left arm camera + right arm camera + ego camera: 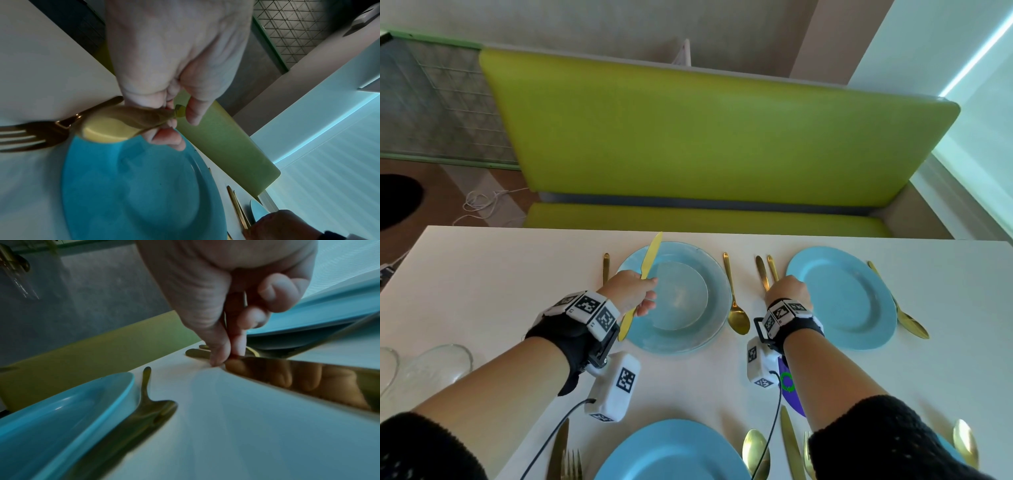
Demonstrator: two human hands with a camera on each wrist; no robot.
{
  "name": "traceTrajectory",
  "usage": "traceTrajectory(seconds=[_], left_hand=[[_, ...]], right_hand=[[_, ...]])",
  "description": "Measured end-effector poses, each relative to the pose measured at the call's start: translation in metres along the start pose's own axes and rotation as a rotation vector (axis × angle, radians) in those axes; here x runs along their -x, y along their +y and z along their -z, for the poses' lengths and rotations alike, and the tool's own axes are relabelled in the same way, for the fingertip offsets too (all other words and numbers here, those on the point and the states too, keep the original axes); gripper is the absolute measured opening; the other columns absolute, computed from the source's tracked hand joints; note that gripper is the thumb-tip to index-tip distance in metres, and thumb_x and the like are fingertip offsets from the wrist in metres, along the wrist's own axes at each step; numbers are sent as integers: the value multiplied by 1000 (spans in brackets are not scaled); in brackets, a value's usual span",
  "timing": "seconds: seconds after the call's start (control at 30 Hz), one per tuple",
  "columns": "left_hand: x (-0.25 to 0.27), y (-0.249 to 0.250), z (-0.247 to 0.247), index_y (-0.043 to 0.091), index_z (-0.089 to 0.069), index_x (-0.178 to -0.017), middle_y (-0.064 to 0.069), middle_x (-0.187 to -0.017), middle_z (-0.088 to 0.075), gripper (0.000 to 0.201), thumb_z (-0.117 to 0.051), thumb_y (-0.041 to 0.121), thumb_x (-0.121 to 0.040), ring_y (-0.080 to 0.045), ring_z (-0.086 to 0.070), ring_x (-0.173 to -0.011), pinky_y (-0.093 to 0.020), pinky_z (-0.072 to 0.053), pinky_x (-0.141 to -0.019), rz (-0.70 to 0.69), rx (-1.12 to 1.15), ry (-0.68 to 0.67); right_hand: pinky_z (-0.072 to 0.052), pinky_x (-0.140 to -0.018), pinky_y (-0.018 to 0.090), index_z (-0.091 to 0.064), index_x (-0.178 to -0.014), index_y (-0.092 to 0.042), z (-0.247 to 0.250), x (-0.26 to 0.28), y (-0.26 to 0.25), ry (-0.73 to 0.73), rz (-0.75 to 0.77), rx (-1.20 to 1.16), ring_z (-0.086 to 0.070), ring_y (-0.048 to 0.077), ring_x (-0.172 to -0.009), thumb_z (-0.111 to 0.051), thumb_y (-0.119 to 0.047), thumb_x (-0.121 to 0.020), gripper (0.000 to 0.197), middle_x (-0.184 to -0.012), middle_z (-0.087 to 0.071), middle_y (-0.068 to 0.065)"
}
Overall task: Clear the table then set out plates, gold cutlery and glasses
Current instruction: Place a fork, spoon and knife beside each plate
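My left hand [645,291] grips a gold knife [650,255] by its middle and holds it tilted above the left rim of the far left blue plate [709,274]. In the left wrist view the same knife [115,126] runs through the curled fingers [191,113]. My right hand [787,284] is down on the table between the two far plates. Its thumb and forefinger pinch a second gold knife [298,378] that lies flat beside a gold fork [772,265]. The far right blue plate [842,298] is just right of that hand.
A gold fork [606,267] and spoon [736,308] flank the far left plate, and another spoon [907,315] lies right of the far right plate. A near blue plate [671,452] has cutlery on both sides. Clear glasses [438,366] lie at the left edge. A green bench [705,137] stands behind.
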State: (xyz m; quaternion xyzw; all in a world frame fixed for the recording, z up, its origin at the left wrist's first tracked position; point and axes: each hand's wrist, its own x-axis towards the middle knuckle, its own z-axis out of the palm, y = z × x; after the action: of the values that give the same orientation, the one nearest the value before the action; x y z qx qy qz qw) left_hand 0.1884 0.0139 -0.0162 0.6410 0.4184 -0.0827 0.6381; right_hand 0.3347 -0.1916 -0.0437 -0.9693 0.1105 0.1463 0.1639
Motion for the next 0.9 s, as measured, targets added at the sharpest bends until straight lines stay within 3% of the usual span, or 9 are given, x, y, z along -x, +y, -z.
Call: traceTrajectory(seconds=[0.27, 0.47, 0.6, 0.73, 0.77, 0.83, 0.9], left_hand=[[4, -3, 4, 8, -43, -79, -9, -75, -52, 20, -47, 16, -97, -18, -51, -57, -24, -35, -48, -6, -2, 4], [11, -6, 7, 5, -44, -87, -10, -73, -52, 10, -47, 7, -96, -18, -51, -56, -18, -37, -37, -2, -20, 12], [16, -8, 7, 1, -52, -98, -11, -68, -49, 16, -42, -9, -91, -19, -47, -52, -19, -43, -39, -7, -103, 43], [29, -6, 9, 1, -53, -76, -10, -53, -49, 23, -40, -13, -89, -14, -48, -30, -22, -43, -41, -8, -160, -17], [33, -6, 11, 1, -53, -71, -10, -48, -50, 24, -43, -13, -88, -14, -48, -29, -24, -44, -44, -16, -161, -41], [45, -7, 19, 1, -53, -68, -10, -51, -52, 23, -49, -10, -87, -17, -51, -39, -25, -46, -47, -53, -184, -106], [61, -10, 30, 1, -54, -78, -11, -62, -51, 13, -54, -8, -86, -19, -49, -50, -21, -47, -42, -84, -211, -171]], right_hand=[[-51, -81, 34, -65, -106, -1, 1, 4, 1, 18, 43, 62, -65, 31, -100, -44, -5, -92, 25, -108, -67, 16], [-52, -80, 33, -65, -111, -5, 2, 21, -8, 61, 111, 132, -65, 28, -101, -49, -7, -92, 25, -110, -67, 12], [-50, -85, 34, -62, -117, -17, -1, 51, -29, 22, 463, 117, -62, 27, -109, -50, -10, -91, 30, -117, -65, 8], [-49, -89, 34, -59, -127, -25, -9, 106, -43, -50, 852, 111, -59, 26, -112, -54, -21, -91, 36, -121, -63, 4], [-51, -85, 35, -61, -125, -25, -13, 120, -44, -30, 943, 117, -61, 26, -108, -57, -19, -90, 35, -117, -64, 4], [-54, -66, 36, -72, -107, -20, -18, 150, -43, 58, 1117, 68, -69, 28, -87, -68, -10, -78, 31, -98, -71, 7], [-52, -45, 30, -77, -81, -18, -23, 173, -42, 148, 1207, 71, -69, 26, -61, -78, -5, -61, 24, -73, -71, 4]])
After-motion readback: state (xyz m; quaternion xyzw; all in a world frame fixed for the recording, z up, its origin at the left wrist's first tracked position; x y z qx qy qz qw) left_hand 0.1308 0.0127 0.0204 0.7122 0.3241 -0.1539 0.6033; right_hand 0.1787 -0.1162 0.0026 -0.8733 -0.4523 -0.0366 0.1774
